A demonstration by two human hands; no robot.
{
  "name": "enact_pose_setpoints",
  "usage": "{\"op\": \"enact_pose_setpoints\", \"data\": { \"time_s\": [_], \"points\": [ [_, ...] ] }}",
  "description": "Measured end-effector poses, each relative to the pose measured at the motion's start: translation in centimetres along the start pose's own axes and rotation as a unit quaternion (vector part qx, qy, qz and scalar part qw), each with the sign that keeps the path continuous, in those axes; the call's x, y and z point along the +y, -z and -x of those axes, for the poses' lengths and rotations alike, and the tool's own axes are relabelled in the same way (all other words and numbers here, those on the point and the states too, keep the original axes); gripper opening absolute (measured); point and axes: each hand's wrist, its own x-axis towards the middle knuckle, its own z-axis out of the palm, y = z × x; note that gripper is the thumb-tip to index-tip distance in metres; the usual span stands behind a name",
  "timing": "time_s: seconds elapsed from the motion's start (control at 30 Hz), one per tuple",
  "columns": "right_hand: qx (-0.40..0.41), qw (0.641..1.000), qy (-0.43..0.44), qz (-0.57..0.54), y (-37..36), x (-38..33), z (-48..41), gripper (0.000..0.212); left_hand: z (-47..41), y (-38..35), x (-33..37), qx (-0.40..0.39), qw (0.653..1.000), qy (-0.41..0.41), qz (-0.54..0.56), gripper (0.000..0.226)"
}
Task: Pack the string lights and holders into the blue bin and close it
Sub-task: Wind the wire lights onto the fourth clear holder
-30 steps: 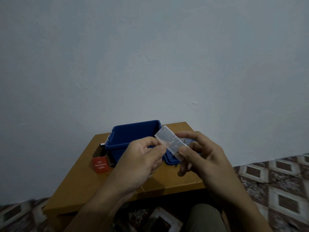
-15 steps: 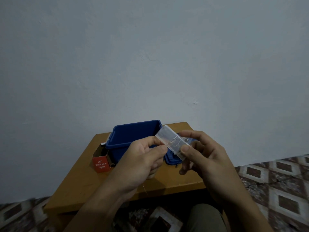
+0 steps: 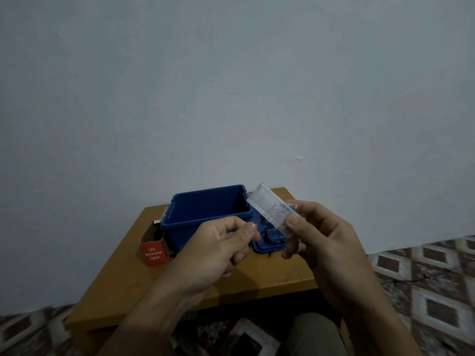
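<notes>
My right hand [image 3: 316, 237] grips a clear plastic holder [image 3: 270, 209] wound with thin string-light wire, holding it tilted above the table just right of the blue bin [image 3: 205, 209]. My left hand [image 3: 221, 245] pinches the thin wire between thumb and forefinger, a little left of the holder. The open bin stands at the back of the wooden table [image 3: 123, 286]; its inside looks empty. Its blue lid [image 3: 267, 244] lies flat to the bin's right, with dark wire on it, partly hidden by my hands.
A red box [image 3: 153, 253] marked "LED Decorative Lights" stands open at the bin's left front corner. A plain wall rises right behind the table. Patterned floor tiles [image 3: 424, 278] surround the table, and my knee [image 3: 316, 335] shows below its front edge.
My left hand has drawn away to the left from the holder, opening a gap between the hands. The right hand with the holder has shifted slightly right.
</notes>
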Motion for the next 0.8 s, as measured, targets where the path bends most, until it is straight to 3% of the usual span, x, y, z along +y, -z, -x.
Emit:
{"op": "enact_pose_setpoints", "data": {
  "time_s": [0.27, 0.5, 0.57, 0.63, 0.8],
  "points": [
    [-0.035, 0.998, -0.023, -0.047, 0.4, -0.4, 0.0, 0.030, -0.5, 1.0, 0.0, -0.036, 0.997, 0.062, -0.007, 0.029],
    [-0.195, 0.979, -0.048, -0.046, 1.1, -1.1, 0.5, 0.028, -1.6, 3.7, 0.6, -0.184, 0.978, 0.096, 0.001, 0.033],
    [-0.253, 0.966, -0.051, -0.004, 1.1, -1.5, 0.8, 0.027, -2.1, 4.4, 1.3, -0.231, 0.966, 0.101, -0.055, 0.044],
    [-0.282, 0.957, -0.052, 0.043, 1.0, -1.7, 1.0, 0.021, -2.4, 4.6, 2.2, -0.255, 0.952, 0.102, -0.131, 0.039],
    [-0.289, 0.944, -0.056, 0.146, 0.5, -2.0, 1.3, 0.015, -2.7, 3.9, 5.4, -0.264, 0.906, 0.119, -0.309, 0.041]
  ]
}}
